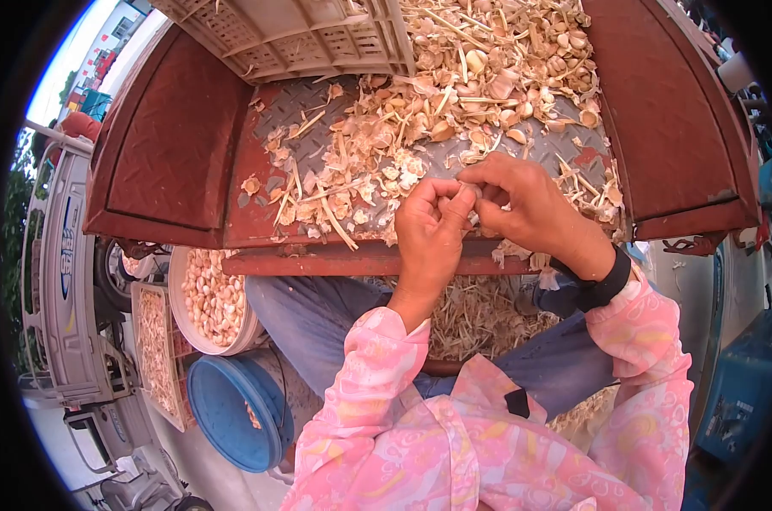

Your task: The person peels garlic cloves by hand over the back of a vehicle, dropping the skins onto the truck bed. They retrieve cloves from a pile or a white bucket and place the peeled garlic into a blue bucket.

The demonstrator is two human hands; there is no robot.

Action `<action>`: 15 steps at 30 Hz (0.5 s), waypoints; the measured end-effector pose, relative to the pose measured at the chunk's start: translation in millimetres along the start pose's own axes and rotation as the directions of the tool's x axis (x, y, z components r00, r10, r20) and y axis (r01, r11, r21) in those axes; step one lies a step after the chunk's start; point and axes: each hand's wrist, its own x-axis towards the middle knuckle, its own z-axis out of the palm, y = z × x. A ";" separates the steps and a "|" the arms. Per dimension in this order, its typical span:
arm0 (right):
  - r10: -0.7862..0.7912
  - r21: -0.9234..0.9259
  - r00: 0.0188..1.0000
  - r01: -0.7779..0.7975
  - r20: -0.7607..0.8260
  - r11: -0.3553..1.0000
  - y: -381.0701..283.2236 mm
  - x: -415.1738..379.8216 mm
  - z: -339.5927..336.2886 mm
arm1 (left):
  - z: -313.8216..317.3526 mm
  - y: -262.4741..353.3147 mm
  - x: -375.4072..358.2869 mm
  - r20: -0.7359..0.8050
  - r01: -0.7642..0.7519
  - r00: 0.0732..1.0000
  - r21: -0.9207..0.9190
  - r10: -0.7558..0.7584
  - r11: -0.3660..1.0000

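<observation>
My left hand (434, 228) and my right hand (526, 204) meet above the near edge of the metal bed, fingertips pinched together. Between them is a small pale piece, apparently a garlic clove (472, 190), mostly covered by the fingers. A dark band circles my right wrist. Beneath and beyond both hands, a heap of garlic cloves, dry skins and stalks (496, 81) spreads over the patterned metal floor (305, 100). Loose bits of skin (394, 183) lie close to my left hand.
A plastic crate (318, 47) stands at the bed's far left. Red side panels (169, 136) flank the bed. Below left are a white bucket of cloves (215, 298), a shallow crate (157, 358) and a blue bucket (237, 413). Stalks and skins (479, 319) lie between my legs.
</observation>
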 end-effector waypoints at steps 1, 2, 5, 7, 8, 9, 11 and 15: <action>-0.023 -0.047 1.000 0.023 -0.007 0.999 -0.7 0.6 0.6 | 0.4 -0.5 0.6 -0.003 -0.014 1.000 0.012 0.014 1.000; -0.059 -0.085 0.998 0.058 -0.018 0.995 0.9 0.3 2.4 | 1.0 -3.6 1.0 -0.018 -0.022 1.000 0.025 0.022 0.999; -0.070 -0.091 0.998 0.071 0.010 0.993 8.1 -0.4 2.6 | 1.7 -10.3 1.6 -0.013 -0.013 1.000 0.046 0.013 0.999; 0.044 0.042 0.992 -0.049 0.117 0.998 13.1 -0.9 -7.2 | -4.3 -1.2 3.0 0.051 0.038 0.998 0.034 -0.039 0.999; 0.100 0.144 0.987 -0.118 0.123 0.983 16.7 -2.6 -7.8 | -6.7 3.4 4.1 0.069 0.095 0.993 -0.031 -0.093 0.995; 0.154 0.244 0.979 -0.183 0.133 0.952 20.4 -4.6 -6.5 | -8.6 8.1 4.7 0.092 0.152 0.985 -0.093 -0.143 0.984; 0.253 0.366 0.958 -0.286 0.136 0.886 21.2 -4.6 -8.1 | -11.0 11.9 5.4 0.136 0.222 0.971 -0.188 -0.199 0.957; 0.237 0.244 0.963 -0.261 0.125 0.934 4.0 0.1 -16.1 | -8.3 11.2 -0.6 0.164 0.233 0.968 -0.290 -0.192 0.928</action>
